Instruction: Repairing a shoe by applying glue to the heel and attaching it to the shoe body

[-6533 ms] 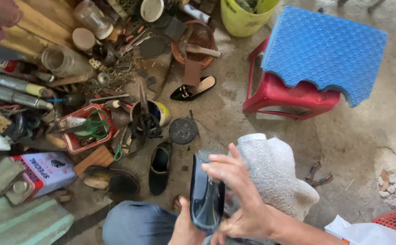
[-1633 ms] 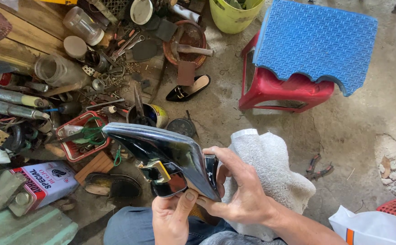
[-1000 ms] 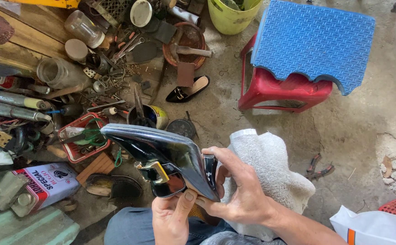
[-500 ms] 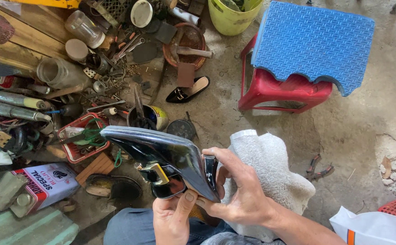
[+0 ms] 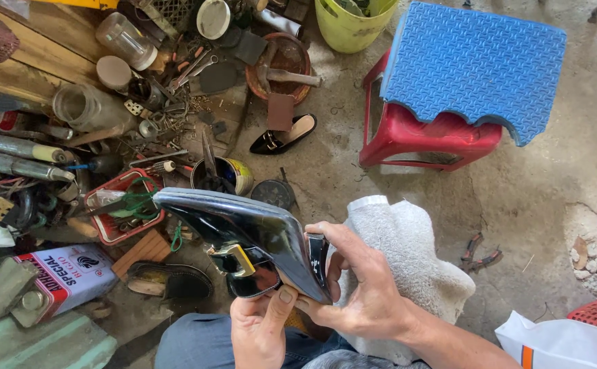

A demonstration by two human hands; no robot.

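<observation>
Low in the frame's centre, right hand (image 5: 367, 301) clamps the glossy black shoe (image 5: 244, 229) sole-up while left hand (image 5: 261, 331) pinches its gold-buckled upper — inspection step, I'd judge — steady support needed next.

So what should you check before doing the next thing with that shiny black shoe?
1. Right hand grips the black shoe at its heel end: ok.
2. Left hand steadies it from below, thumb on the gold buckle part: ok.
3. Cloth on the lap, beside the right hand: ok.
4. Matching black shoe lies on the floor near the red stool: ok.
5. Pliers lie on the concrete, apart from both hands: ok.
6. Whether the buckle is firmly fixed: cannot tell.
</observation>
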